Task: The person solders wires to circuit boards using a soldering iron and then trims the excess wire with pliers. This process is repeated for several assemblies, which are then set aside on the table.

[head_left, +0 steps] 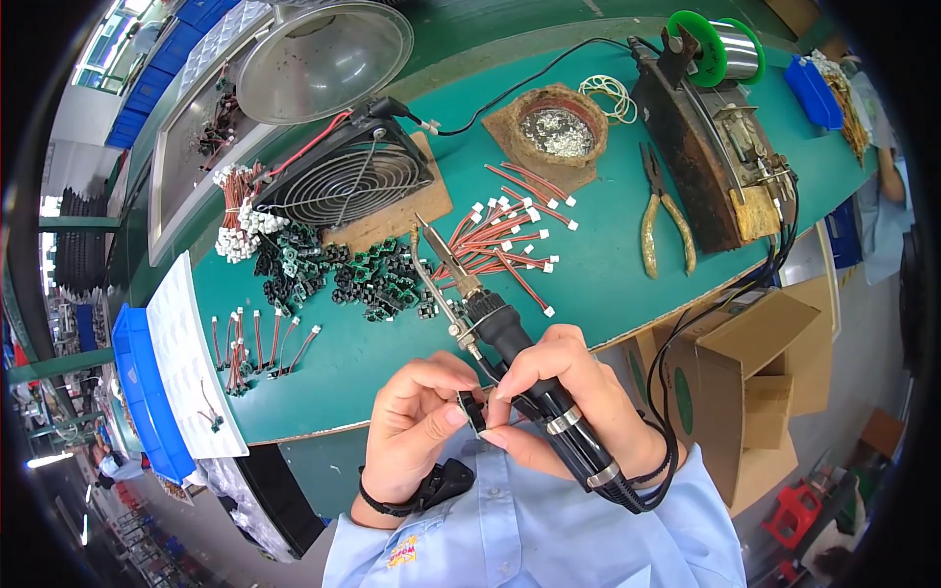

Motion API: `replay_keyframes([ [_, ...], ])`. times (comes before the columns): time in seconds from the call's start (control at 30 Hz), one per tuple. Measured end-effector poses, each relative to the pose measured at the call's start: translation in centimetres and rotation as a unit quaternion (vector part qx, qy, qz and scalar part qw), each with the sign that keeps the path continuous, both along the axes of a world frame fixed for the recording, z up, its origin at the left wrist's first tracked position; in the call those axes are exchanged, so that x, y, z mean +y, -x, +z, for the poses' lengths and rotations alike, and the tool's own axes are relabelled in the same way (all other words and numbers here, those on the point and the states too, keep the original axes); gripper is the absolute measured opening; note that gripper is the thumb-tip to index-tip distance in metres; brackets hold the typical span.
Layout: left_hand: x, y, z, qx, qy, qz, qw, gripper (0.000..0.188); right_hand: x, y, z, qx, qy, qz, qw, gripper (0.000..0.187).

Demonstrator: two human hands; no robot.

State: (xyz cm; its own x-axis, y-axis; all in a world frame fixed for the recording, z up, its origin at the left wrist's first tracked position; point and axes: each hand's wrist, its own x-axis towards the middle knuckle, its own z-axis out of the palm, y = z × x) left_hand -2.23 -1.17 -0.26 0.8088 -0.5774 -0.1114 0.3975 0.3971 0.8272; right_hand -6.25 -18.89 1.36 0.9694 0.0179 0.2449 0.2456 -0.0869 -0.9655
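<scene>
My left hand (417,421) is closed, with a small dark connector-like part (471,413) pinched between thumb and fingertips near the table's front edge. In my right hand (573,387) lies a black soldering iron (502,331) with a solder-feed tube along its side. Its tip points away, up and left, over the table. The right thumb and fingertips also reach to the small part and appear to touch it. Beyond the iron lies a pile of small green and black parts (377,279). Red and black wire leads with white plugs (490,235) are spread right of the tip.
A black fan (343,186) stands behind the pile. Further right are a round tin of solder scraps (564,132), pliers (655,216) and a metal soldering station (701,147) with a solder spool (727,51). Finished-looking wired parts (237,363) and a blue tray (147,392) are left.
</scene>
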Motion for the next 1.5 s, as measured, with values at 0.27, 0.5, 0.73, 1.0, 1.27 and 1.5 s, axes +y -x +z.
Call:
replay_keyframes([
  [0.27,0.0,0.3,1.0,-0.007,-0.028,-0.002,1.000,0.021,-0.2,0.0,-0.4,0.005,-0.023,0.016,1.000,0.042],
  [0.5,-0.2,0.4,1.9,0.009,-0.056,0.009,0.998,0.020,0.0,0.1,-0.5,0.024,-0.039,0.012,0.999,0.042],
  [0.73,-0.6,0.5,2.6,-0.005,-0.106,0.027,0.994,0.018,0.0,0.1,0.0,0.033,-0.027,-0.013,0.999,0.045],
  [1.0,0.4,0.1,1.9,-0.092,-0.063,-0.008,0.994,0.009,0.9,0.5,0.0,0.068,-0.034,-0.070,0.995,0.045],
  [1.27,0.1,-1.0,1.9,0.112,0.006,0.051,0.992,0.017,-0.8,-0.2,0.3,-0.054,0.143,-0.122,0.981,0.041],
  [1.5,1.3,-2.1,1.4,0.156,0.091,0.029,0.983,0.021,-1.8,0.7,-0.7,-0.040,0.079,-0.260,0.962,0.048],
])
